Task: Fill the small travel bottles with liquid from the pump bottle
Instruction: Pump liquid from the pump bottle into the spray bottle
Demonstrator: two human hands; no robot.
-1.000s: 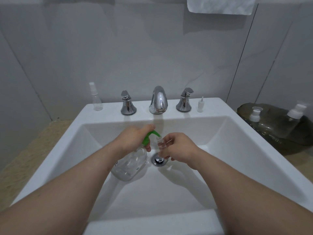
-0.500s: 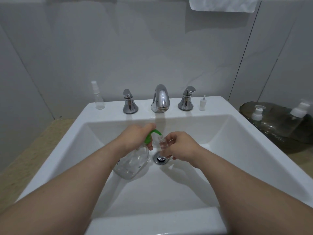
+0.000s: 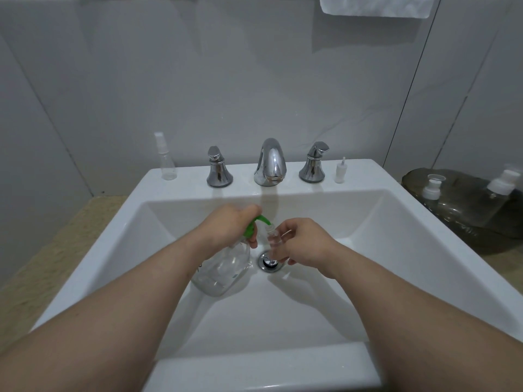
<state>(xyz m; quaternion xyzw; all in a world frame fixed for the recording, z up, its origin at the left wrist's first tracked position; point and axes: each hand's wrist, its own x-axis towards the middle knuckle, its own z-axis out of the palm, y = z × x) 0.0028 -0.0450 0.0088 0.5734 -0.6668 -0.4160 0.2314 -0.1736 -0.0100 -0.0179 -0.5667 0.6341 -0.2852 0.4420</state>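
Over the white sink basin [image 3: 311,301], my left hand [image 3: 226,230] is closed over the green pump head [image 3: 256,223] of a clear pump bottle [image 3: 223,270], which leans to the right. My right hand [image 3: 302,241] holds a small clear travel bottle [image 3: 274,238] upright, its open neck right under the green spout's tip. A second small spray bottle [image 3: 167,161] stands on the sink's back ledge at the left. A small white spray cap with its tube [image 3: 340,172] stands on the ledge at the right.
A chrome faucet [image 3: 270,162] with two handles [image 3: 218,172] [image 3: 313,164] stands behind my hands, and the drain [image 3: 268,261] lies below the travel bottle. A dark tray [image 3: 464,210] at the right holds two white-capped bottles [image 3: 432,189] [image 3: 502,188]. A white towel [image 3: 376,5] hangs above.
Both hands stay in place over the drain, pump spout at the travel bottle's neck. The view has shifted slightly.
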